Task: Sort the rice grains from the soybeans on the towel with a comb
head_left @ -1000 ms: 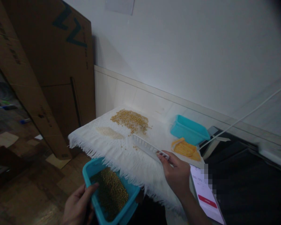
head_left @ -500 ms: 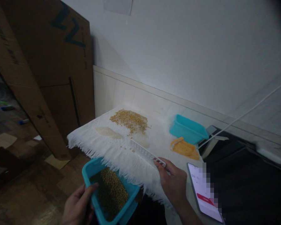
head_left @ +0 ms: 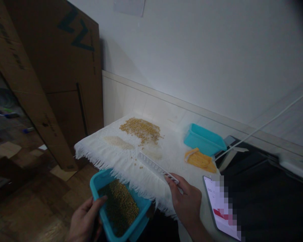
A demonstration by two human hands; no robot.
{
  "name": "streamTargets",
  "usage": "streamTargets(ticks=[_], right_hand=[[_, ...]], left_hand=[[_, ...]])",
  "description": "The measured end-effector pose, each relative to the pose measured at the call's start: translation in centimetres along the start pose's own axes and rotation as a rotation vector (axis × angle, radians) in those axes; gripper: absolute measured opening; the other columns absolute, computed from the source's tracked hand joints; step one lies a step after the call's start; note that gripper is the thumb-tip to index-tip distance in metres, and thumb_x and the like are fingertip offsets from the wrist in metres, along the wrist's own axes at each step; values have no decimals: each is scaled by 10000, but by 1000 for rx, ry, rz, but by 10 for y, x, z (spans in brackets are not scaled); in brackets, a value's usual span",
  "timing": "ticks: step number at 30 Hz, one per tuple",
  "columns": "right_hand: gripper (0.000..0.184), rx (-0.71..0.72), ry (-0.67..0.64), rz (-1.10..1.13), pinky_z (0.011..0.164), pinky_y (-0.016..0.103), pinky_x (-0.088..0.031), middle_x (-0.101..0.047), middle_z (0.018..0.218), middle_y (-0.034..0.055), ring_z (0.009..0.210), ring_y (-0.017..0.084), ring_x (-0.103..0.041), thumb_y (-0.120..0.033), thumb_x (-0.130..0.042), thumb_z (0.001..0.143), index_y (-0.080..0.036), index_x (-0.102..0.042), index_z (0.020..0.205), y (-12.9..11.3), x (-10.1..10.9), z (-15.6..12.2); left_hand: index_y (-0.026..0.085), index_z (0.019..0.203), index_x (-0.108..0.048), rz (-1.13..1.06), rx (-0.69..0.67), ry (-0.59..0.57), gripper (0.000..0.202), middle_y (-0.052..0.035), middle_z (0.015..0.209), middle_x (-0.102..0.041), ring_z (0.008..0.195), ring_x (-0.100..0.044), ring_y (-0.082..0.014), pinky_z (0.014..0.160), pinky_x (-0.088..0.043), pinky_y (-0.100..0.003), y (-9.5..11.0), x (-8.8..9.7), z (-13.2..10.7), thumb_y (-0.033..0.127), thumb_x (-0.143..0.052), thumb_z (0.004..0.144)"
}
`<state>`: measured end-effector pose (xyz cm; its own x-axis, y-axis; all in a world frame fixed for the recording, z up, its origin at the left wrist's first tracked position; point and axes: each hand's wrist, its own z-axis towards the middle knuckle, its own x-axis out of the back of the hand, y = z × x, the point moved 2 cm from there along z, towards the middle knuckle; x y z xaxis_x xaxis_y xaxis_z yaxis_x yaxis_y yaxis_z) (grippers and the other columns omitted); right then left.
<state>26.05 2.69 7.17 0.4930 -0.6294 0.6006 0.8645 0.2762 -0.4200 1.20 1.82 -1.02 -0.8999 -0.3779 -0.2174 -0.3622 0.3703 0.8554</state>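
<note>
Now, left hand [head_left: 84,216], fingers clamped on a blue tub [head_left: 142,203]; right hand [head_left: 187,198], fingers pinching a white strip [head_left: 155,167] near stray beans [head_left: 141,167]!

From the strip [head_left: 153,165], the bean pile [head_left: 142,129] on the cloth [head_left: 117,159] lies at eleven o'clock, the far tub [head_left: 204,139] at two. The near tub [head_left: 142,202], beans [head_left: 127,203] inside, is at eight.

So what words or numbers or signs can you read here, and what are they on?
None can be read for sure.
Cardboard box: a big blue-green zigzag mark, no clear letter.
Same box: small dark printing, too blurred to read.
Phone: tiny screen marks and a red patch, too blurred and partly covered by blocky squares.
</note>
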Motion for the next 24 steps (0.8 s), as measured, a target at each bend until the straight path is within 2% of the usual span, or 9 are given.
streamTargets(ticks=[5,9,13,24], right_hand=[[197,10,1,-5,598,194,-533,-745,731,5,617,153,-707,-305,-542,866,-199,-708,852,-1,-6,2],[182,70,9,9,631,193,-539,-747,753,11,624,150,-707,-280,-543,869,-195,-703,861,-5,-8,1],[171,115,-17,14,664,187,-542,-749,781,-3,645,140,-709,-252,-536,873,-209,-701,876,-8,-4,-4],[159,164,-66,82,714,177,-542,-750,834,14,734,140,-715,-184,-552,856,-184,-699,916,-23,-13,-1]], left_hand=[[180,559,-562,13,-12,16,358,93,301,-409,239,-320,-62,263,-223,-169,-1,2,1,495,-732,554],[181,542,-556,17,-37,6,378,87,278,-404,230,-311,-67,255,-222,-176,-7,7,9,517,-728,559],[187,542,-554,12,-64,-10,352,82,263,-407,226,-318,-74,266,-235,-183,-11,12,17,497,-699,622],[187,552,-549,5,-52,22,335,87,252,-396,218,-302,-68,264,-204,-171,-2,13,14,479,-703,607]])
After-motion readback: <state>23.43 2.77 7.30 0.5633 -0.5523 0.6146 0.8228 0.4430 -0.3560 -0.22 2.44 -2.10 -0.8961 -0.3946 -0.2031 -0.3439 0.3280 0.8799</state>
